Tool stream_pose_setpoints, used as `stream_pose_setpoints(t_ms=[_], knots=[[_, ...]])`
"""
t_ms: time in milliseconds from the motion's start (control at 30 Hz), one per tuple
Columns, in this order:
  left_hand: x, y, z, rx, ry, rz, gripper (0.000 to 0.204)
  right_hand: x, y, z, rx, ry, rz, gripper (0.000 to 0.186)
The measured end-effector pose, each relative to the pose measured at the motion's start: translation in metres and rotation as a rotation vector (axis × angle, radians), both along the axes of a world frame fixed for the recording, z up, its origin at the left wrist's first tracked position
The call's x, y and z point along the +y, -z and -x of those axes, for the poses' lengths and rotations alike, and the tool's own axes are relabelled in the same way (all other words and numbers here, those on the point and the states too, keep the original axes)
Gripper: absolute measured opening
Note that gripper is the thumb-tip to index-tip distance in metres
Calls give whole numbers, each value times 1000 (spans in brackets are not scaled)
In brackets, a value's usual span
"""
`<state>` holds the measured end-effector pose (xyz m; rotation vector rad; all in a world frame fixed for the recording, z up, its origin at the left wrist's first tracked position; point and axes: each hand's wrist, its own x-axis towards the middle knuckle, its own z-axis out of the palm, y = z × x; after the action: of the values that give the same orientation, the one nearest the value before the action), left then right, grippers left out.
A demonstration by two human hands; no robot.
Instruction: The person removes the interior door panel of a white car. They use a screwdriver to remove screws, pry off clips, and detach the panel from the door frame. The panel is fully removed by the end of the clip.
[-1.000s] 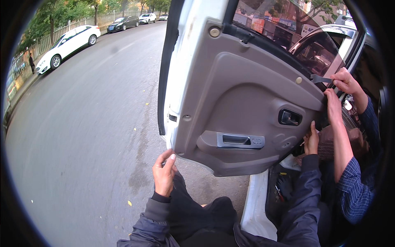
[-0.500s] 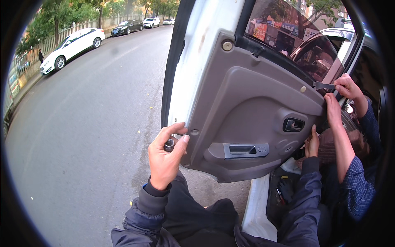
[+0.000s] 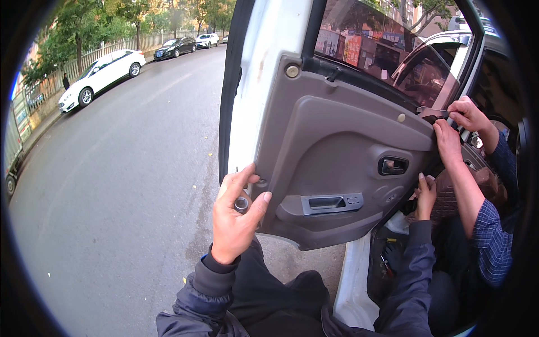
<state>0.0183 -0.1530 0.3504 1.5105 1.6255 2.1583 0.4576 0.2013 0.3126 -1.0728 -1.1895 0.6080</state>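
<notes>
A brown-grey door panel (image 3: pixel 337 135) sits against the white car door (image 3: pixel 279 33), which stands open. At its lower left edge is my left hand (image 3: pixel 233 222), with index finger and thumb spread at the rim. A socket-like tool (image 3: pixel 241 204) with a round hollow end is tucked in that hand's curled fingers. My right hand (image 3: pixel 425 199) grips the panel's right edge, thumb up and some fingers hidden. Above it, a co-worker's one hand (image 3: pixel 447 140) presses the panel's upper corner. Their other hand (image 3: pixel 469 115) holds a flat pry tool (image 3: pixel 435 112) at the window-side edge.
An inner door handle (image 3: pixel 393 165) and a pull pocket with switches (image 3: pixel 332 204) are set in the panel. Tools with red and yellow parts (image 3: pixel 387 267) lie in the car's footwell beside the white sill (image 3: pixel 353 281). Parked cars (image 3: pixel 104 77) line the road's far side.
The view has shifted, so the door sits further left. The co-worker's pry tool has gone closer into the edge by the window. My left thumb now lies over the panel's face.
</notes>
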Motion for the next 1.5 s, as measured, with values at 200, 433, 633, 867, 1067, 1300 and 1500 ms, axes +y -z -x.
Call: stream_pose_setpoints(t_ms=[200,433,633,867,1067,1300,1500], knots=[[0,-15,15,-19,-86,-63,54,-46,27,27,134,-157,99,37],[14,-12,91,-192,-80,1,67,-97,63,53,182,-235,198,37],[24,-1,92,-176,136,161,79,-107,62,67,157,-291,245,58],[13,-4,80,-134,59,173,73,-115,44,95,95,-387,156,76],[7,0,66,38,-38,152,81,-132,31,108,-1,-393,92,79],[7,2,67,-36,41,189,80,-142,-4,89,3,-372,-54,70],[9,9,69,-106,73,167,84,-154,-12,81,19,-416,-48,61]])
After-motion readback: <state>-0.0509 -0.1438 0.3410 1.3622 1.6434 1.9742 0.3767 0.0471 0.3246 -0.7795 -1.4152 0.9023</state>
